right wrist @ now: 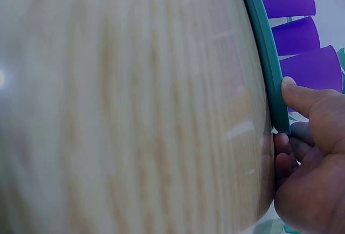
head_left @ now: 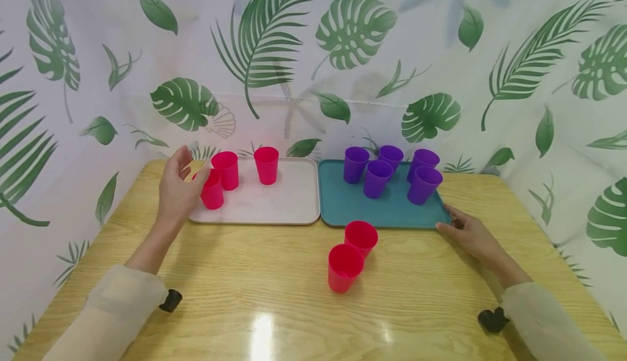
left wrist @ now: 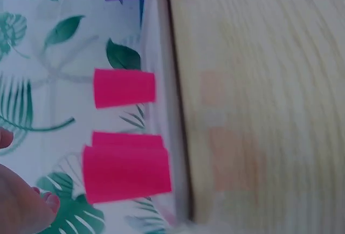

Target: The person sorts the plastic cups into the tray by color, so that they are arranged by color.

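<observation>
head view, near to far from wooden table (head_left: 274, 306) front edge: two pink cups (head_left: 351, 255) loose on wood, not yet sorted. right hand (head_left: 472, 237) pinches teal tray (head_left: 352, 208) near corner; five purple cups (head_left: 389, 171) on it. left hand (head_left: 177, 189), fingers relaxed, beside nearest of three pink cups on white tray (head_left: 274, 203); contact unclear. roughly three of five done.

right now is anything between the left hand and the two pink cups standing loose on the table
Nothing visible. The left hand is at a pink cup on the white tray; bare table separates it from the two loose cups.
</observation>
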Demonstrator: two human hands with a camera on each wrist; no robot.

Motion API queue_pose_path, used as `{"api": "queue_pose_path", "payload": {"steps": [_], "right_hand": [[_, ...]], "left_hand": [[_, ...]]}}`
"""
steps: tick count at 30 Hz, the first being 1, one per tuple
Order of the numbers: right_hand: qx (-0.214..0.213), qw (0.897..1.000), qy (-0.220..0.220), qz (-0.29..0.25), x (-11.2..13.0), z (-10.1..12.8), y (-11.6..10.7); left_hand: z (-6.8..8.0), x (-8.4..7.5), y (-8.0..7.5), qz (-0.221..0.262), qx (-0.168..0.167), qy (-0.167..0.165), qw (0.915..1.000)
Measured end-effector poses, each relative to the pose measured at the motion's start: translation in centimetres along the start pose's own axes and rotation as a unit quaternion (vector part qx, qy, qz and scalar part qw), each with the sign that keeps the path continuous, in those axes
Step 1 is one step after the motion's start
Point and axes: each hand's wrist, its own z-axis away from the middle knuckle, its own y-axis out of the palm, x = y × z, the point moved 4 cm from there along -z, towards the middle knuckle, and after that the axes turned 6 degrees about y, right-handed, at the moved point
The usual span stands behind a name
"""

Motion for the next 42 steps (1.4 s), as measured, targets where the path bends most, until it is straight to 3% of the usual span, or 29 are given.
{"api": "queue_pose_path", "payload": {"steps": [4, 9, 14, 24, 33, 42], "right_hand": [[-0.003, 1.0, 0.0, 0.001, 0.0, 0.0, 0.0], [-0.006, 1.0, 0.001, 0.005, 0.2, 0.0, 0.0], [0.0, 1.0, 0.002, -0.01, 0.3, 0.1, 0.0], [-0.004, 1.0, 0.008, -0.001, 0.1, 0.1, 0.1], [-0.005, 1.0, 0.002, 0.001, 0.2, 0.1, 0.0], [-0.005, 1.0, 0.004, 0.005, 0.1, 0.0, 0.0]], "left_hand": [[1.2, -2.7, 1.3, 0.031, 0.013, 0.053, 0.9981], [3.3, -5.1, 4.0, 0.088, 0.089, 0.078, 0.989], [5.8, -6.3, 6.6, 0.123, 0.172, 0.072, 0.9747], [9.7, -6.3, 10.6, 0.143, 0.297, 0.035, 0.9435], [12.3, -6.7, 13.5, 0.173, 0.341, 0.007, 0.9239], [13.9, -6.6, 15.7, 0.172, 0.363, -0.003, 0.9159]]}}
